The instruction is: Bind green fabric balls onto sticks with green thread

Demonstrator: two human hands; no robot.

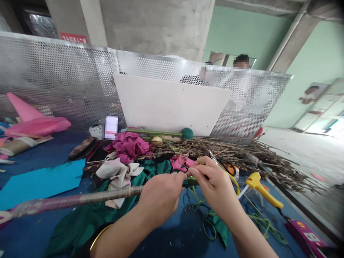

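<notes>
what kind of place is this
Probably a craft workbench in a workshop. A glue gun, scissors, fabric scraps and dried twigs cover the blue table, which is fenced by a perforated metal screen, with bare concrete overhead.

Only the two forearms and hands are seen, coming in from around 6 o'clock. Both arms are left bare, no sleeves anywhere up to the frame edge. A thin gold-coloured bangle (pixel 100 235) is worn on the left forearm, down near 7 o'clock, and it's seen only as a narrow curved band. The left hand (pixel 160 196) and right hand (pixel 215 184) are ungloved. Nails are kept short and plain on the fingers (pixel 200 175) that are visible.
</notes>
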